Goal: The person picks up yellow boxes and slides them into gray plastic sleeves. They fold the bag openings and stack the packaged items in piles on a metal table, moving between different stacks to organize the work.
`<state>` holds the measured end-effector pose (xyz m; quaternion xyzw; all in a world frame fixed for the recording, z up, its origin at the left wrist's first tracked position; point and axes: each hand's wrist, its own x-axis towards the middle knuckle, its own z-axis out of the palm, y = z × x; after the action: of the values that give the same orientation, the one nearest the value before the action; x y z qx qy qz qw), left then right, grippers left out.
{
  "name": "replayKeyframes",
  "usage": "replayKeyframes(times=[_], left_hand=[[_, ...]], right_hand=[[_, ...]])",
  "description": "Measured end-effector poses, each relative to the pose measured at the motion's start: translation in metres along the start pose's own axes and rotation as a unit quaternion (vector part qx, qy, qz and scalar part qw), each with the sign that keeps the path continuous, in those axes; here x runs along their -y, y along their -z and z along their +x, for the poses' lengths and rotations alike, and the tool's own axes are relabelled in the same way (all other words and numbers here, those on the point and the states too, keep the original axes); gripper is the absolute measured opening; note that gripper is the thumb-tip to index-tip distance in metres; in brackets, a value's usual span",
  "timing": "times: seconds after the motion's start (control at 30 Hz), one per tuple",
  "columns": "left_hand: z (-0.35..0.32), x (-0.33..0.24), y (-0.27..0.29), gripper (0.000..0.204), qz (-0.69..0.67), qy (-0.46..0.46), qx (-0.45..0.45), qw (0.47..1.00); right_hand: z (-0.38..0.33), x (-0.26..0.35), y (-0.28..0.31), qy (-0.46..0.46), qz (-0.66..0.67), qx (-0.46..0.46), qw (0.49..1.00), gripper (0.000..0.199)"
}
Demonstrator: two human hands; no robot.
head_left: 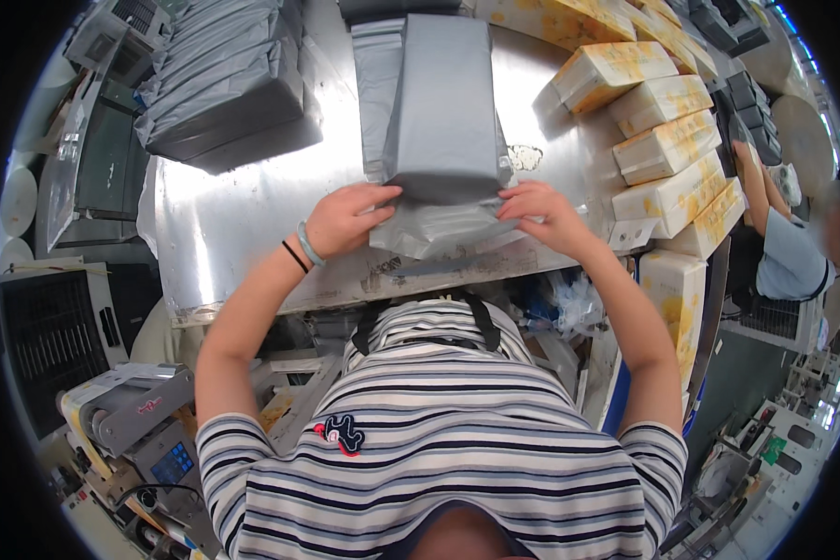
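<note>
Grey mailer bag [443, 121] — both hands [345, 220] gripping

Parcel [443, 103] lies on the metal table [224, 233], centre, directly in front of the person. Left hand [341, 222] and right hand [541, 213] sit at its near end, one each side, on the bag flap [434, 229]. Stack of bagged parcels [224, 84] far left on the table. Wrapped packs [667, 149] stacked along the right edge. Label machine [131, 420] below the table, person's left.
</note>
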<state>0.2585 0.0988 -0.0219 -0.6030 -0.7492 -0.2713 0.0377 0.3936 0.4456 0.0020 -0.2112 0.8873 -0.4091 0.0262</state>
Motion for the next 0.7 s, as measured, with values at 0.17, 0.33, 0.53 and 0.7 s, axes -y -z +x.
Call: replayKeyframes(times=[0.17,0.33,0.53,0.7], left_hand=[[0.013,-0.009,-0.05,0.032,-0.457,0.549,-0.17,0.679],[0.019,0.002,-0.07,0.036,-0.336,0.558,-0.131,0.748],[0.063,0.026,-0.045,0.064,-0.438,0.483,-0.238,0.72],[0.074,0.012,0.034,0.098,-0.444,0.421,-0.04,0.79]], right_hand=[[0.034,-0.011,-0.057,-0.304,0.198,-0.225,0.904,0.019],[0.056,0.019,-0.056,-0.449,-0.115,-0.077,0.883,0.029],[0.031,0.015,-0.069,-0.21,0.143,-0.338,0.906,0.05],[0.052,0.037,-0.071,-0.151,0.359,-0.191,0.901,0.051]])
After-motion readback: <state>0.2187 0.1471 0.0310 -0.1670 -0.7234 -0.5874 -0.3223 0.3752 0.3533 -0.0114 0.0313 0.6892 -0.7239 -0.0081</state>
